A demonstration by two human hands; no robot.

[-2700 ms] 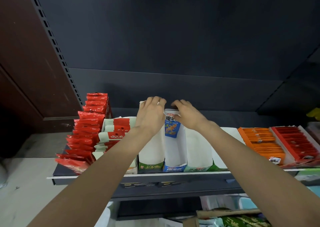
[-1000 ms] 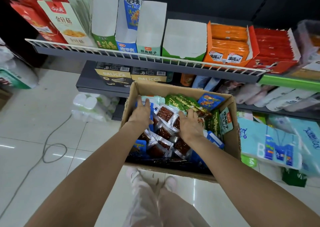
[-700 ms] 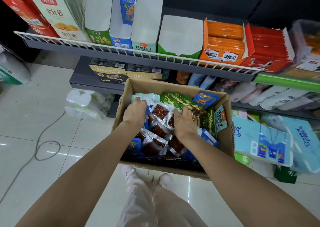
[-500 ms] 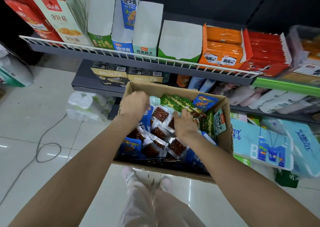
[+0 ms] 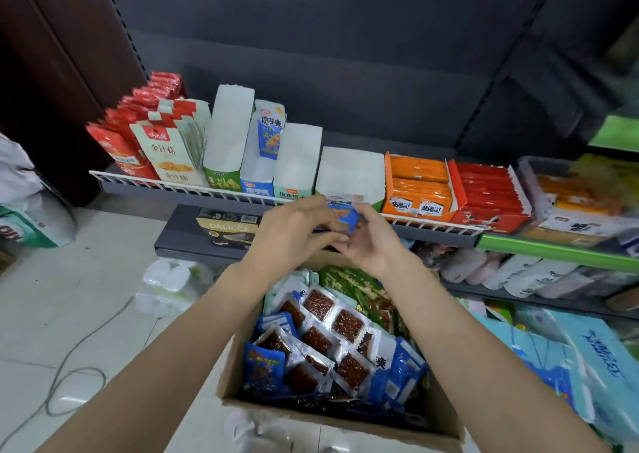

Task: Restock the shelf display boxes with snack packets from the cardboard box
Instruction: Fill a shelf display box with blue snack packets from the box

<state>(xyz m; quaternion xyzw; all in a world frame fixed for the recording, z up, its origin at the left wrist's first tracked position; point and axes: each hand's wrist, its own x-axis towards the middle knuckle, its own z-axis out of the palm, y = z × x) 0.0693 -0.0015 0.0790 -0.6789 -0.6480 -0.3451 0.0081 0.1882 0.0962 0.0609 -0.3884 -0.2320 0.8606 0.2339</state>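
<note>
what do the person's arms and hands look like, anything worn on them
Both forearms are bare from the bottom edge of the view to the wrists: no sleeves show. The left hand and right hand wear no gloves, and no watch, bracelet or ring is visible on the parts that face the camera. No markings show on either arm.

The left hand [image 5: 294,235] and right hand [image 5: 371,241] are together pinching a small blue snack packet [image 5: 342,216] above the open brown cardboard box [image 5: 332,421], just before the white wire-edged shelf [image 5: 179,186] of display boxes.
</note>
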